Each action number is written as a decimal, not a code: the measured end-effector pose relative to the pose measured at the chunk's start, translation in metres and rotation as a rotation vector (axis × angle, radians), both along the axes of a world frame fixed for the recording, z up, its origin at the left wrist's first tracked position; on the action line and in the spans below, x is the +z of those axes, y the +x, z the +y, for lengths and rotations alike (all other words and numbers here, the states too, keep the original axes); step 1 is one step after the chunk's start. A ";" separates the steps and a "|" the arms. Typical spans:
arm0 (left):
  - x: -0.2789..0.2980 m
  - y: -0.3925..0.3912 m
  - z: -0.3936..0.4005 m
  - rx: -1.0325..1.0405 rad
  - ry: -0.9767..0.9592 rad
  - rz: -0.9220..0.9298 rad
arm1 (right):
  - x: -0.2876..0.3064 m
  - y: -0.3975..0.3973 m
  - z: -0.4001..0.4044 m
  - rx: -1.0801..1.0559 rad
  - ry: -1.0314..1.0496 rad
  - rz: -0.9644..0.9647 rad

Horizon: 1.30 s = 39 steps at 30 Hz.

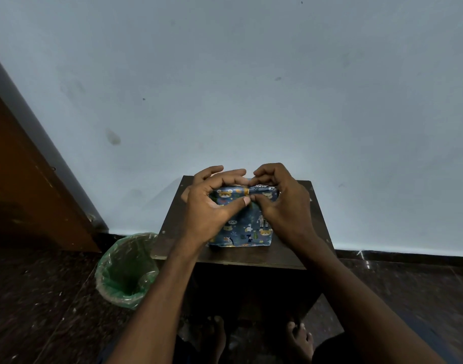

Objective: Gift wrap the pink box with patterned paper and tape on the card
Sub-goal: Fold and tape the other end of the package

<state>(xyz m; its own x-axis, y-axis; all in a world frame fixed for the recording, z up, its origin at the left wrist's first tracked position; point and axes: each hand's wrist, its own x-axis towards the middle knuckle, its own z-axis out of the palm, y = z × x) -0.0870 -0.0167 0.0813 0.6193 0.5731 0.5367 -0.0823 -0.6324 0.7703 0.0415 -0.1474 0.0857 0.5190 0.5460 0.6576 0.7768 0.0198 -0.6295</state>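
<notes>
Box (244,228), fully covered in blue animal-print paper (231,193), sits on a small dark wooden table (172,232) just below frame centre; no pink surface is visible. Both hands meet over the far top edge of the box, at 12 o'clock from its middle. Left hand (212,206), at 10 o'clock of the box, has its fingers arched over the far edge and its thumb pressed flat on the top face, gripping the wrapped box across that edge. Right hand (280,203), at 2 o'clock, has its fingers curled and pinches a fold of the paper between thumb and fingertips, close against the left thumb. Whether tape lies under the fingers cannot be told.

Bin (128,269) lined with a green bag stands on the floor at 8 o'clock of the table, just beside it. Pale wall (251,74) fills the upper frame. Brown wooden panel (28,193) at 9 o'clock. Bare feet (298,340) show at 6 o'clock.
</notes>
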 end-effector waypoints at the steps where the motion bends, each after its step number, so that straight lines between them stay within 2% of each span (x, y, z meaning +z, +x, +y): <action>1: 0.001 0.000 0.000 0.006 0.004 0.015 | -0.001 0.000 0.000 0.001 0.003 0.000; 6: 0.001 0.002 0.000 0.053 0.021 0.071 | -0.003 0.000 0.001 0.023 0.029 -0.021; 15: -0.001 0.002 0.003 0.060 0.027 0.053 | -0.001 0.002 -0.003 0.134 0.064 0.023; 28: -0.002 0.001 0.002 0.076 0.066 0.062 | -0.006 -0.007 0.011 -0.041 0.138 0.003; 39: -0.003 -0.001 -0.001 0.097 0.089 0.081 | -0.007 -0.007 0.011 -0.071 0.113 -0.002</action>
<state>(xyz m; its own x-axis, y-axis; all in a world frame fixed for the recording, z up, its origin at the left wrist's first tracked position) -0.0875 -0.0176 0.0785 0.6066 0.5850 0.5383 0.0430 -0.7003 0.7126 0.0346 -0.1363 0.0784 0.5524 0.4302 0.7140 0.7800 0.0354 -0.6248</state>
